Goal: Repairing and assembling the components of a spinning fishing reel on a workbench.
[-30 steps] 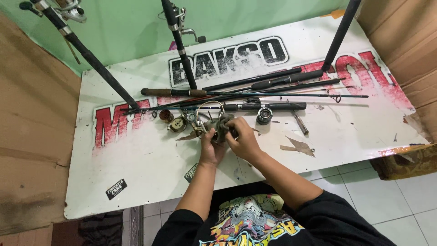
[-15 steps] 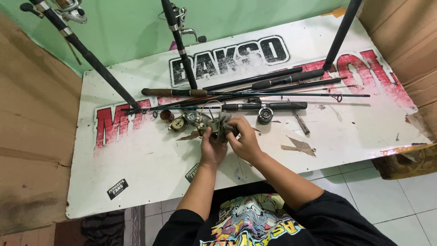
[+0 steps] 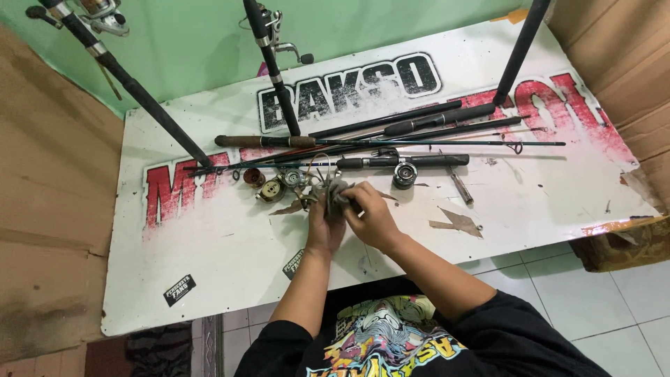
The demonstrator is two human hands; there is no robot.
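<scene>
1. Left hand (image 3: 322,225) and right hand (image 3: 370,218) meet near the middle of the white printed board (image 3: 209,258), both closed around a small grey piece, most likely a fishing reel part wrapped in a bit of cloth (image 3: 333,192); the fingers of both hands are clamped on it.
2. Judging by the grip, the step in hand looks like wiping or working loose the held part: the left hand steadies it from below while the right pinches it from the side.
3. That work seems to call for a firm hold with the left hand and small turning or rubbing strokes with the right, kept clear of the loose bits lying just beside the hands.
4. Toward the board's left edge from the hands lie round reel parts: a brown spool (image 3: 254,177) and a brass-coloured spool (image 3: 271,190), close together.
5. Toward the right edge, a dark reel (image 3: 404,174) sits on a rod handle (image 3: 398,161), and a small metal tool (image 3: 460,187) lies near it.
6. Several fishing rods (image 3: 391,143) lie along the far side of the board; three more lean up out of view at the top.
7. Hard to make out: the held thing's true shape, since the fingers cover most of it, and whether the grey stuff is cloth or a part.
8. Torn brown scraps (image 3: 457,223) lie toward the near edge.
</scene>
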